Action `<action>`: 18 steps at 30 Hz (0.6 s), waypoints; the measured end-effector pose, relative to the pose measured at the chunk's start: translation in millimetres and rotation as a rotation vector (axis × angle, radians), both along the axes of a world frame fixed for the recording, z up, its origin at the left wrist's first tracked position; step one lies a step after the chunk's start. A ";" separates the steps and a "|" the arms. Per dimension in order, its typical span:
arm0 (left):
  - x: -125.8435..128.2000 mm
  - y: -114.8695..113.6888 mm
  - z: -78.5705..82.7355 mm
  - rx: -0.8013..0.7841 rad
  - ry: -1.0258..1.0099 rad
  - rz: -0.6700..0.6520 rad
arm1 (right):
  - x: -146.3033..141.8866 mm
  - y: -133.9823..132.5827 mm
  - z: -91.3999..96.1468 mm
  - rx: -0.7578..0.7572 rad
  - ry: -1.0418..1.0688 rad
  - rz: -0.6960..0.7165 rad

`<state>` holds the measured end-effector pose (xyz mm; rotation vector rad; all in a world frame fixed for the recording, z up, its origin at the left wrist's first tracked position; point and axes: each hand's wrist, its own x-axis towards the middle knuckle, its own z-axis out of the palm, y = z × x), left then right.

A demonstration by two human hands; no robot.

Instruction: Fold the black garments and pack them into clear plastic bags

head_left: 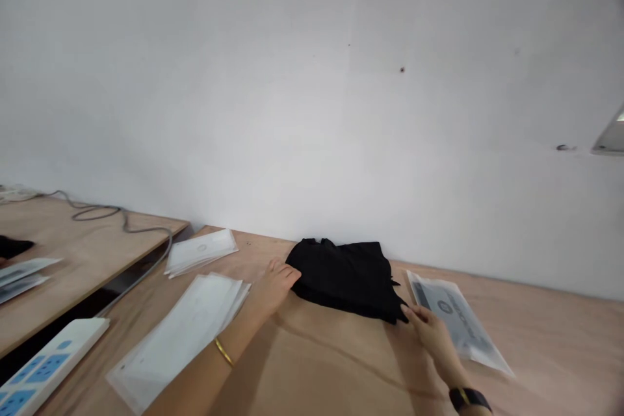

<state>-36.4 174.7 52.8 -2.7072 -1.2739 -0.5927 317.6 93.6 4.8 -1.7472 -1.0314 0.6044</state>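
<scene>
Folded black garment (pixel 344 279) lies between hands. Left hand (pixel 275 287) open against its edge; right hand (pixel 433 338) touches its near corner, grip unclear.

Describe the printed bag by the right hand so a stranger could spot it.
On the wooden table, find the folded black cloth. Just right of it, by the right hand, lies a slanted clear plastic bag. Unlike the pale stacks farther left, it has dark grey print.

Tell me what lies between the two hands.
The head view shows a folded black garment between them, touching the left hand and the fingertips of the right hand, on a plywood tabletop.
</scene>
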 end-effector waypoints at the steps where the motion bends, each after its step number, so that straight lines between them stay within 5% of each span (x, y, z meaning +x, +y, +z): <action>1: -5.1 -2.5 3.7 0.001 -0.006 -0.006 | 1.9 -4.7 3.5 0.004 0.015 0.019; 4: -28.7 -28.3 18.8 -0.041 -0.030 -0.067 | 13.8 -39.8 10.8 -0.051 0.042 0.197; 7: -53.4 -74.7 33.3 -0.204 -0.027 -0.186 | 19.2 -86.4 17.1 -0.296 0.015 0.423; 10: -56.5 -115.0 35.2 -0.394 -0.037 -0.182 | -3.4 -111.3 21.5 -0.278 -0.142 0.400; 13: -39.1 -134.9 17.4 -0.453 -0.048 -0.209 | -50.5 -111.2 12.4 -0.034 -0.390 0.344; 16: -29.2 -145.6 -9.5 -0.497 0.031 -0.251 | -87.4 -107.4 -12.3 0.001 -0.630 0.594; 18: -33.0 -153.1 -22.0 -0.508 0.051 -0.214 | -92.0 -105.6 -28.3 0.007 -0.728 0.638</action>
